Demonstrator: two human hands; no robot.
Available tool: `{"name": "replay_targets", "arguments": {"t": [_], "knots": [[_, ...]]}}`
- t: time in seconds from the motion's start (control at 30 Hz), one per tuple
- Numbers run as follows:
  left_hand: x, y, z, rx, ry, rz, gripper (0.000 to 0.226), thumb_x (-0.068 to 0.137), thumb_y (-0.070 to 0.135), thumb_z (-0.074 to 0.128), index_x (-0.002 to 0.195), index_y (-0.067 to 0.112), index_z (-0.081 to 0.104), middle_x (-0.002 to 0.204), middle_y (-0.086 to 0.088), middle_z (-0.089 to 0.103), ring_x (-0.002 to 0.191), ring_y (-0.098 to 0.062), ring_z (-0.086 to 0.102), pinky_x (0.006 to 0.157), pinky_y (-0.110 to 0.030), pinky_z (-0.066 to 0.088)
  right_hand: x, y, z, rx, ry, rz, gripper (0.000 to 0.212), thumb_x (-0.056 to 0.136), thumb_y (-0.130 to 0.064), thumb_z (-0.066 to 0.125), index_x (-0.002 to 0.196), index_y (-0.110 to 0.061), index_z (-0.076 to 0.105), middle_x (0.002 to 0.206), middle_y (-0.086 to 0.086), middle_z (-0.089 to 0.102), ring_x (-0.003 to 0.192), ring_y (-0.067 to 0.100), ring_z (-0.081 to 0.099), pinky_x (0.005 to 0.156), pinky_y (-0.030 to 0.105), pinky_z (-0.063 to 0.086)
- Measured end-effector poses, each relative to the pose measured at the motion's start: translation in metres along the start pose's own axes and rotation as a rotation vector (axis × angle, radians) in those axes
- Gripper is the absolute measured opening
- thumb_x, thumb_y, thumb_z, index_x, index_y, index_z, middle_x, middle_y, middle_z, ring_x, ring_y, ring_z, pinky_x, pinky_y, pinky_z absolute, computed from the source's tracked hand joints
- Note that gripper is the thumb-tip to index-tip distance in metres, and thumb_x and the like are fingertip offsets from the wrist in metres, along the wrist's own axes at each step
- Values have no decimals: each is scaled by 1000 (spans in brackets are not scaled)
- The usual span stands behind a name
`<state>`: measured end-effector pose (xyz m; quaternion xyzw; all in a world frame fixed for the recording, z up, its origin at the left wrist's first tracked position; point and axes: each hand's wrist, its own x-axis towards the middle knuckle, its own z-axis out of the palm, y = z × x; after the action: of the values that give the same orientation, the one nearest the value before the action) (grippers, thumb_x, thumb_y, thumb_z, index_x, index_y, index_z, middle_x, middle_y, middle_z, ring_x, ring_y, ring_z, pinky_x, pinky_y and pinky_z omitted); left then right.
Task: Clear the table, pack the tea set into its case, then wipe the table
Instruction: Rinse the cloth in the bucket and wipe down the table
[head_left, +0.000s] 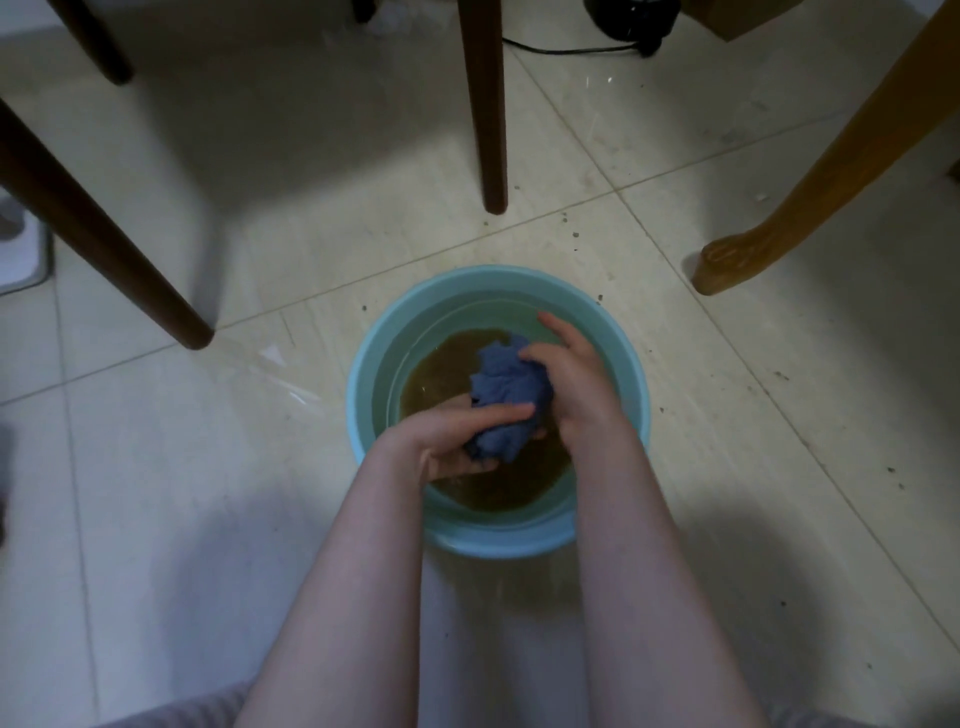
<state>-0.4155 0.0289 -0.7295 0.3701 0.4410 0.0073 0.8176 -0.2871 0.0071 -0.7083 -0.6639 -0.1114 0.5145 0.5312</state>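
The tiled floor (156, 441) carries the basin (493, 275), which sits just in front of the person's knees, between a dark leg (488, 130) and a pale leg (779, 208). The table top itself is out of view. The water (498, 488) inside is brown and murky. The cloth (511, 384) is bunched in a wad above that water, over the middle of the basin.

Both hands clamp it. The left hand (457, 441) cups it from below with fingers curled round the lower end and one finger laid along the top. The right hand (576, 384) wraps the upper end, one digit sticking out free.

The main risk is the dirty water: a cloth wrung in it would likely smear brown film on the table. A weak squeeze would leave it dripping, adding to the wet streak (280, 364) beside the basin, a slip hazard. A forearm pushing on the near rim could tip the basin. Grit (571, 234) nearby could cling to a dropped cloth.
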Motion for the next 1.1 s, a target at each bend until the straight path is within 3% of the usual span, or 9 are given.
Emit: {"name": "replay_targets", "arguments": {"t": [0.1, 0.23, 0.3, 0.4, 0.5, 0.6, 0.73, 0.93, 1.1], "knots": [[-3, 3, -5, 134, -41, 0, 24, 82, -1, 67, 102, 13, 65, 91, -6, 72, 80, -12, 69, 66, -24, 54, -4, -13, -18, -204, -144, 182, 6, 84, -16, 72, 84, -13, 67, 72, 3, 71, 67, 19, 67, 56, 27, 55], [-3, 10, -6, 508, 35, -93, 37, 74, 1, 72, 102, 21, 60, 95, -6, 67, 88, -23, 65, 74, -36, 55, -7, -5, -23, -436, -189, 171, 27, 84, -2, 71, 111, -8, 67, 95, 9, 66, 78, 19, 64, 58, 20, 52], [-1, 11, -4, 552, 42, -139, 42, 75, -1, 73, 107, 21, 57, 103, -9, 65, 94, -25, 65, 78, -42, 58, -5, 5, -17, -400, -57, -28, 37, 81, 6, 71, 115, -9, 67, 101, 9, 65, 91, 22, 65, 62, 17, 50], [-3, 14, 1, 464, 87, -242, 31, 79, 3, 74, 98, 17, 55, 97, -7, 58, 82, -20, 61, 53, -30, 58, -1, 13, -14, -316, 70, -191, 38, 78, 1, 75, 110, -17, 68, 93, 4, 65, 87, 16, 64, 72, 24, 51], [-2, 11, -4, 395, 179, -238, 25, 80, 10, 74, 90, 16, 52, 78, -4, 50, 60, -14, 49, 43, -20, 40, 0, 17, -17, -34, 40, -91, 32, 83, -13, 75, 113, -20, 63, 100, 5, 68, 93, 15, 66, 83, 30, 55], [-6, 10, -6, 384, 107, -192, 19, 78, 6, 72, 89, 18, 61, 69, 0, 54, 48, -9, 45, 43, -19, 25, -4, 22, -14, 111, -109, 93, 25, 87, -19, 71, 111, -17, 65, 99, 1, 69, 87, 7, 67, 77, 26, 54], [-11, 12, 0, 472, -12, -226, 11, 88, 6, 63, 93, 16, 62, 79, 0, 71, 57, -9, 64, 47, -19, 33, -13, 33, 1, -20, -222, 109, 26, 84, -3, 70, 109, -9, 68, 101, 13, 69, 87, 18, 67, 79, 25, 55], [-10, 11, 16, 753, 131, -165, 17, 87, 10, 60, 73, 13, 53, 54, 1, 52, 38, -8, 44, 41, -16, 37, -14, 38, 19, -134, -55, -106, 11, 90, -12, 67, 93, -21, 73, 92, 0, 71, 86, 13, 64, 84, 28, 53], [4, -5, 29, 893, 229, 19, 11, 89, 11, 56, 79, 9, 61, 77, -8, 62, 73, -21, 58, 69, -31, 47, -9, 40, 16, -2, 141, -118, 15, 92, -16, 64, 101, -25, 72, 83, -1, 69, 74, 9, 62, 69, 22, 51]]}}
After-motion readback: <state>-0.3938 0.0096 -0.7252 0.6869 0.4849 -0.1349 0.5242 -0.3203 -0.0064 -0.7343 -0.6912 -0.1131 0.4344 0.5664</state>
